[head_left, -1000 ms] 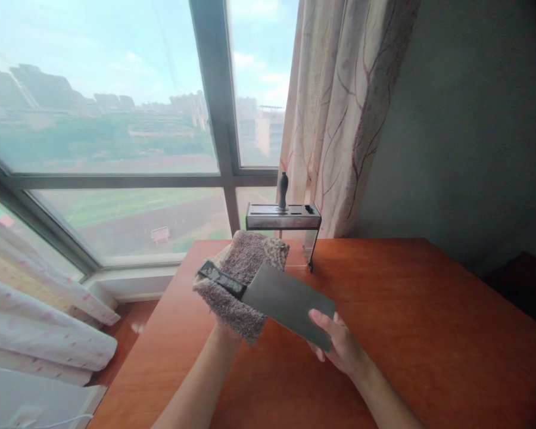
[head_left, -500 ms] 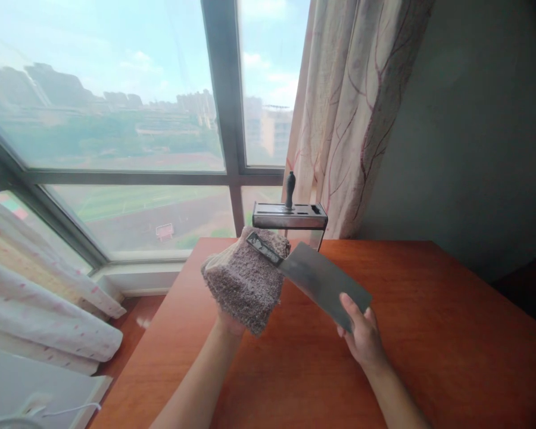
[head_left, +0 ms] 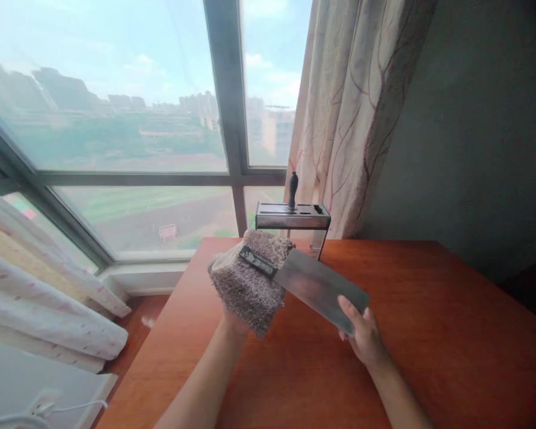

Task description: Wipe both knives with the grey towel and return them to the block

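Note:
A shaggy grey-brown cleaning cloth (head_left: 250, 292) lies draped over my left hand (head_left: 236, 322), which bears it from below; most of its fingers are hidden. Across the cloth rests the dark, worn handle (head_left: 257, 262) of a cleaver. Its broad grey blade (head_left: 317, 289) slants down to the right. My right hand (head_left: 361, 330) grips the blade by its far end, thumb on the upper face and fingers beneath. Both hands are above the brown wooden table (head_left: 295, 381).
Behind the cloth, a metal-framed knife block (head_left: 293, 216) with clear sides holds a dark-handled tool (head_left: 293, 189) upright. A patterned curtain (head_left: 339, 119) and windows rise beyond the table. White curtains (head_left: 49, 304) hang at the left.
The cleaver has slid left and slightly down over the cloth, and its blade lies a little flatter. Both hands keep their holds. The view has shifted slightly.

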Tool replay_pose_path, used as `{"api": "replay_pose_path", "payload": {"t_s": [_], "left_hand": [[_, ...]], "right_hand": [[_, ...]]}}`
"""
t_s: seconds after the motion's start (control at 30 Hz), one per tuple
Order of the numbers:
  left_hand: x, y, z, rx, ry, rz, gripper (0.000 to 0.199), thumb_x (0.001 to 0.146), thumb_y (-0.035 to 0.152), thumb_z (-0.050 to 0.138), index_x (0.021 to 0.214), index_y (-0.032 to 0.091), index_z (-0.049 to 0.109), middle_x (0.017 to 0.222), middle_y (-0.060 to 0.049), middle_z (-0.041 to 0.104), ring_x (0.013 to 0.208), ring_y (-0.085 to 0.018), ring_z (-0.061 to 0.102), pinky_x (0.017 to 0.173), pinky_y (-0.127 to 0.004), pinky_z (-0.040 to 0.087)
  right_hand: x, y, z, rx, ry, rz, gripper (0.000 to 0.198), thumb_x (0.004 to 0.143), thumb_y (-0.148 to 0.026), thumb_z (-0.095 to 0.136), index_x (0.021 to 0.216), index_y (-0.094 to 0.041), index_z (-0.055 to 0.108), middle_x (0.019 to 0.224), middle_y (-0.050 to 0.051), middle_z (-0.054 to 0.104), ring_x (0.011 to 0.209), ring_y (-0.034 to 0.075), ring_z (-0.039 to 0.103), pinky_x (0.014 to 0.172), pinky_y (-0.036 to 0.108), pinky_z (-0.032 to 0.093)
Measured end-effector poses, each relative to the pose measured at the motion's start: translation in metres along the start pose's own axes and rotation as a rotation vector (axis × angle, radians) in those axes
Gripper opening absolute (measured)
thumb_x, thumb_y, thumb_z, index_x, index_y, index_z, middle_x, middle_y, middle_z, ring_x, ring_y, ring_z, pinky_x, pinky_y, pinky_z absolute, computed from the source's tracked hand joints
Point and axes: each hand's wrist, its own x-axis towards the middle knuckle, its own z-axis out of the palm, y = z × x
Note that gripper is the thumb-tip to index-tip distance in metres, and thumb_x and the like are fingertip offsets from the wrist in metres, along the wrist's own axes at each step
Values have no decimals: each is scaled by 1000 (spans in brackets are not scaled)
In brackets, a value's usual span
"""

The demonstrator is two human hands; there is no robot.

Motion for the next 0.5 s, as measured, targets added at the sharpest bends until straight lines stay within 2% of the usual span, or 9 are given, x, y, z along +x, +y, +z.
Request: {"api": "replay_pose_path", "payload": {"t_s": [0.13,0.23,0.3,0.37,0.43,0.5], "left_hand": [[-3,-1,5,-130,158,-58,40,88,47,48,112,20,66,95,-7,73,99,-29,65,89,-48,50],[-1,1,10,-152,191,-42,39,87,44,53,115,20,64,103,-8,72,100,-29,65,92,-48,49],[1,3,11,-144,180,-27,41,86,46,54,117,19,64,106,-9,71,102,-29,64,93,-48,48],[2,4,10,-140,144,-27,45,86,48,53,118,19,62,110,-9,69,105,-30,63,94,-49,47],[3,4,7,-142,89,-38,46,87,50,51,120,20,61,110,-10,69,105,-30,62,95,-50,46],[3,5,4,-144,46,-43,45,88,49,51,120,19,61,106,-10,71,103,-29,63,95,-50,46]], "right_hand": [[0,0,-3,-126,89,-114,48,78,-57,61,49,-21,51,37,-2,47,34,12,43,36,25,34],[-1,-1,-4,-274,25,-231,43,82,-53,59,54,-20,60,46,2,57,44,17,55,46,28,45],[-1,-1,-5,-382,-59,-333,31,83,-46,61,72,-20,71,64,6,69,60,22,65,60,32,53],[0,-2,-5,-471,-176,-453,25,86,-38,59,100,-23,73,93,8,74,85,26,69,80,37,55],[1,-5,-4,-531,-313,-556,32,90,-32,53,119,-28,66,119,6,68,109,26,63,97,41,48],[2,-8,-3,-558,-426,-602,36,93,-28,47,126,-31,60,130,4,61,121,24,56,105,43,42]]}}
